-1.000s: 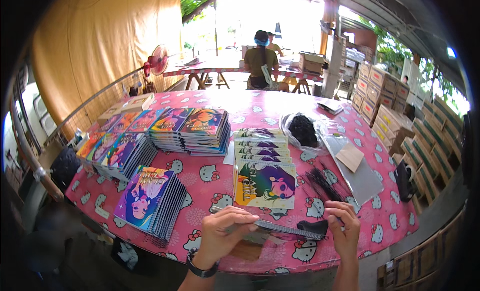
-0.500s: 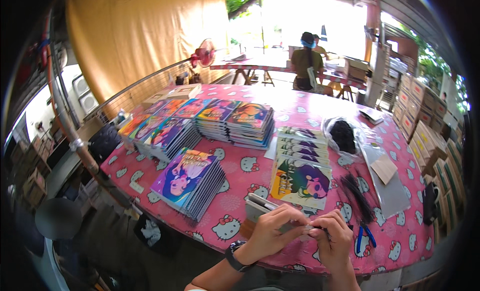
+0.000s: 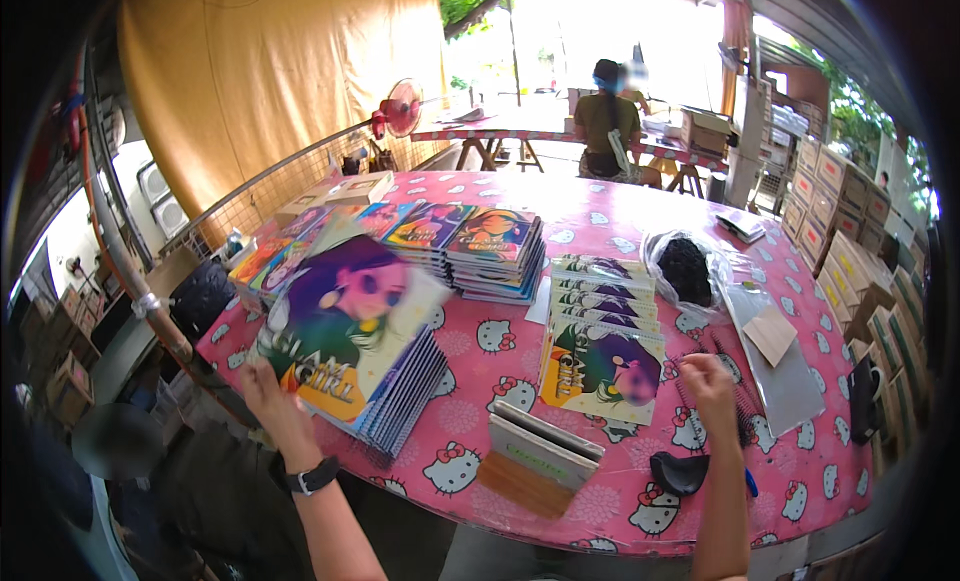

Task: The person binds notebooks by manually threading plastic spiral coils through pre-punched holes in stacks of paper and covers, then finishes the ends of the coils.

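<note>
My left hand [image 3: 268, 393], a dark watch on its wrist, grips the lower left corner of a notebook [image 3: 345, 321] with a colourful illustrated cover. That notebook is tilted, slightly blurred, above a stack of spiral-bound notebooks [image 3: 405, 406] at the table's near left. My right hand [image 3: 708, 379] is closed with its fingers curled beside a bundle of thin black binding coils [image 3: 742, 406]; what it holds, if anything, I cannot make out. Left of the right hand lies a fanned row of matching notebooks [image 3: 600, 371]. Blue pliers [image 3: 751, 483] are mostly hidden behind my right forearm.
A wooden block with upright boards [image 3: 540, 466] stands at the near edge, with a black rounded object [image 3: 680, 473] beside it. Further back are notebook stacks [image 3: 490, 251], a plastic bag of black material [image 3: 688, 271] and a grey sheet [image 3: 775, 371]. A co-worker [image 3: 608, 126] is beyond.
My hands were together near the front edge and are now wide apart. The left has moved left with a notebook over the stack; the right has moved up toward the coils.
</note>
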